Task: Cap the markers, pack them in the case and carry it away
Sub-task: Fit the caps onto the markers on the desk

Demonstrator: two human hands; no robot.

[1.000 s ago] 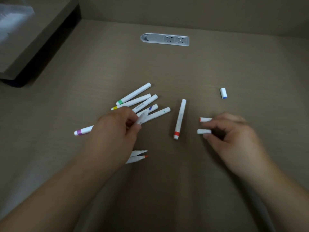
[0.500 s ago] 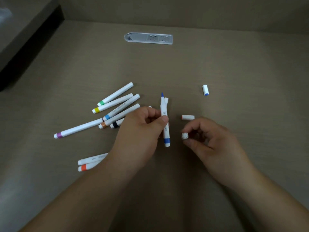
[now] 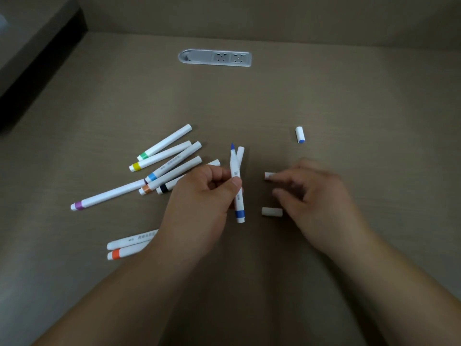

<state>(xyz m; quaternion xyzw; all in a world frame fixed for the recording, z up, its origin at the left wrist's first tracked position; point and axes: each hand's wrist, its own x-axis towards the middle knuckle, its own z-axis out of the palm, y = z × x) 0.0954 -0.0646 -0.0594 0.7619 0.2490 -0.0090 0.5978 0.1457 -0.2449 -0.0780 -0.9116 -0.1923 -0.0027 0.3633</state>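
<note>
My left hand pinches an uncapped blue marker upright, its blue tip pointing away from me. Just behind it a second white marker lies on the desk. My right hand is blurred, its fingers spread loosely and its fingertips at a small red-ended cap. A white cap lies on the desk below those fingers. The blue-ended cap lies apart, farther back on the right. Several capped markers are heaped to the left. Two more markers lie by my left wrist. No case is in view.
A grey socket strip is set into the brown desk at the back. A raised shelf with a dark gap under it runs along the far left.
My right hand has let the white cap drop onto the desk and now reaches over the red-ended cap. My left hand still holds the blue marker it lifted from the heap.
</note>
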